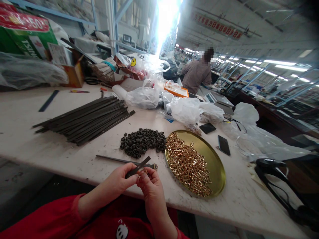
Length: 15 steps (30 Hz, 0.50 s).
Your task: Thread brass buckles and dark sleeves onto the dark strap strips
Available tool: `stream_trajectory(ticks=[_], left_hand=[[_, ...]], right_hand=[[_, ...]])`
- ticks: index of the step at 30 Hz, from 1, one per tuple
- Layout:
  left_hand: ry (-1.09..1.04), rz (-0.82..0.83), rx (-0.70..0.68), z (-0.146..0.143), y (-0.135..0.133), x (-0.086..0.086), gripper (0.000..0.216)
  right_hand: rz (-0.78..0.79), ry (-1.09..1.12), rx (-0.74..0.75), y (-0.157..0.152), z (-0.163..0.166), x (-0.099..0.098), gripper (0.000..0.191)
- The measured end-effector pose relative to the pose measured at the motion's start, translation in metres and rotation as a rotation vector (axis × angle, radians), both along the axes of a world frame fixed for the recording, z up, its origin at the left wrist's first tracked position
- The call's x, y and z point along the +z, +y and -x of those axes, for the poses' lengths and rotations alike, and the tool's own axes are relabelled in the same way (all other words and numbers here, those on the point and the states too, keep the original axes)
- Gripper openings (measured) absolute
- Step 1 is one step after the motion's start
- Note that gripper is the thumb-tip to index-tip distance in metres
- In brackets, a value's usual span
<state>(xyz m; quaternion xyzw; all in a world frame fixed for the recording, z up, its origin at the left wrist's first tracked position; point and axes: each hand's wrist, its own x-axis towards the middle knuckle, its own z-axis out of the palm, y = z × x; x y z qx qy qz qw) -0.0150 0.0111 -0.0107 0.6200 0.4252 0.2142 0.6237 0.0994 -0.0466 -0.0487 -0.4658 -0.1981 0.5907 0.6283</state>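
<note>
Between thumb and fingers my left hand (124,178) pinches a dark strap (141,165), whose free end points up and right. My right hand (151,183) is closed on a small gold buckle (142,172) at the strap, partly hidden by the fingertips. Just beyond my hands another dark strap (111,158) lies on the table. Behind it is a heap of small black loops (142,142). To the right, a round gold tray (216,166) holds a pile of gold buckles (186,162).
A bundle of dark straps (87,119) lies at left on the table (17,132). Plastic bags (184,108) line the back. A phone (223,145) lies right of the tray, with a black curved object (271,186) near the right edge. A person (195,74) is in the background.
</note>
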Motion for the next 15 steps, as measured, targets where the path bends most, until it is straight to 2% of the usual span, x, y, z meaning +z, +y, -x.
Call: stream_trajectory(ticks=[4, 6, 8, 11, 13, 15], left_hand=[[-0.014, 0.013, 0.026, -0.001, -0.001, 0.0, 0.019], [-0.013, 0.05, 0.038, -0.001, -0.002, 0.0, 0.024], [-0.009, 0.164, 0.025, 0.0, -0.002, 0.001, 0.033], [-0.038, 0.352, -0.022, 0.002, -0.004, 0.006, 0.041], [-0.062, 0.408, -0.036, 0.002, -0.005, 0.009, 0.04], [-0.076, 0.437, -0.037, 0.003, -0.005, 0.009, 0.036]], right_hand=[[-0.062, -0.205, -0.018, -0.003, -0.002, 0.002, 0.015], [-0.138, -0.463, -0.056, -0.004, -0.006, 0.003, 0.009], [-0.265, -0.776, -0.098, -0.005, -0.011, 0.003, 0.004], [-0.445, -1.117, -0.106, -0.008, -0.016, 0.002, 0.017], [-0.491, -1.19, -0.085, -0.01, -0.016, 0.0, 0.023], [-0.487, -1.159, -0.067, -0.012, -0.014, -0.002, 0.024]])
